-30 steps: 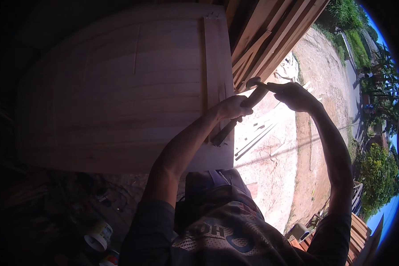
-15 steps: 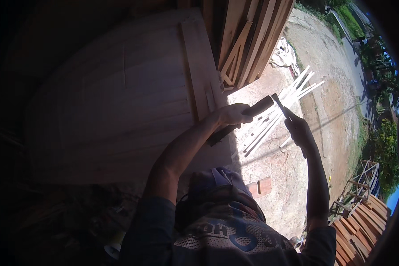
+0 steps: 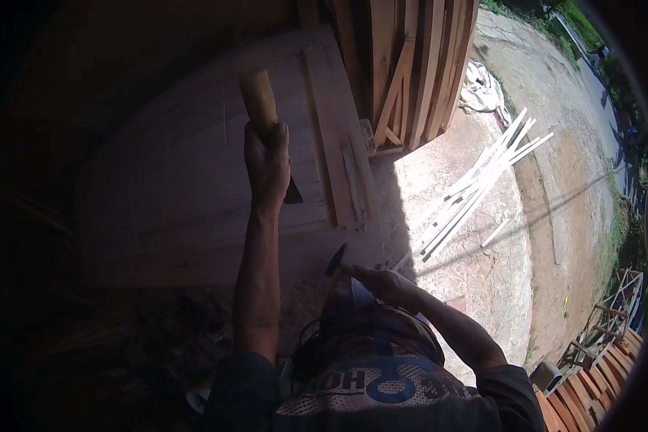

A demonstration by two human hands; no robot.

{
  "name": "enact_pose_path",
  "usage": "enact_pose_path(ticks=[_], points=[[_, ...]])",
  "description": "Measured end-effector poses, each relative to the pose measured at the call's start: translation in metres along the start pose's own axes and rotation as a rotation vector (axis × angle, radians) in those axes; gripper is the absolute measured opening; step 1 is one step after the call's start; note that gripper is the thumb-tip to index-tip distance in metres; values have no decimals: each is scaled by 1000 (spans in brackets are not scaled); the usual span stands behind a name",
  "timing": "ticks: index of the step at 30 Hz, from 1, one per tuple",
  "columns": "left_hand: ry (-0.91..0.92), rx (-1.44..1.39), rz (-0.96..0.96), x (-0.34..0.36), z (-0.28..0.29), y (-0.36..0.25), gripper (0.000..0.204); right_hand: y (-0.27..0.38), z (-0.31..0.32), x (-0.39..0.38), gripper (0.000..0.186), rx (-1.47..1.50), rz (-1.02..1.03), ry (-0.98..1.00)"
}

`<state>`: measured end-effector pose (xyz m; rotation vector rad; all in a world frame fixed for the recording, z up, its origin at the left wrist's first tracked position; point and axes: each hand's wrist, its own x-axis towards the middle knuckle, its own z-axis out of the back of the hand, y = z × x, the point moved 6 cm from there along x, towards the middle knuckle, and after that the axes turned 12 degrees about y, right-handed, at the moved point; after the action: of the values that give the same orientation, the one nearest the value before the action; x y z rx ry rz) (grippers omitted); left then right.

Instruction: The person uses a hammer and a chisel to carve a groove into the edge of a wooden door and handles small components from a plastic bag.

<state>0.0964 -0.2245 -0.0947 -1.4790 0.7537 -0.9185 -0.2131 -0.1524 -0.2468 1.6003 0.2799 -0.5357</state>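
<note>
My left hand (image 3: 268, 162) is closed around a long wooden block (image 3: 258, 97), shaped like a hand plane's body. Its pale end sticks out beyond my fingers, and a dark corner shows below my wrist; my palm hides the middle. This block is above a large wooden panel (image 3: 187, 180), which has a raised board (image 3: 330, 137) along its right side. Close to my body, my right hand (image 3: 392, 285) grips a hammer (image 3: 336, 260) by its handle. The hammer's dark head is near the panel's front right corner, apart from the block.
Tall boards (image 3: 425, 79) lean upright behind the panel. Pale thin strips (image 3: 479, 191) lie in a loose pile on the sunlit ground at right, with a white cloth (image 3: 484, 90) beyond. Stacked reddish planks (image 3: 590, 389) occupy the lower right. The left side is deep in shadow.
The block has swung left from the sunlit edge to over the panel, turning more upright. My right hand has come down and inward with the hammer, away from the block's end.
</note>
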Motion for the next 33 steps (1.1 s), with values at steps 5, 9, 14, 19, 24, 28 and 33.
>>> enact_pose_path(ticks=[5,9,14,19,24,28,33], points=[[-80,207,-86,-52,36,-20,26,-1,8,12,55,325,38,-331],[-49,241,-38,-67,26,-17,22,-10,29,6,56,200,-45,-354],[-35,194,-23,-71,9,-13,21,-9,29,-5,57,129,88,-164],[-35,273,-48,-84,-13,-17,20,-38,50,-43,58,210,-156,-402],[-24,268,29,-97,-24,-13,20,-37,11,-36,56,103,-207,-79],[-48,265,43,-111,-24,-19,20,-49,-12,-15,61,-164,117,-36],[-113,271,3,-133,6,-12,20,8,14,-52,60,-860,355,-21]])
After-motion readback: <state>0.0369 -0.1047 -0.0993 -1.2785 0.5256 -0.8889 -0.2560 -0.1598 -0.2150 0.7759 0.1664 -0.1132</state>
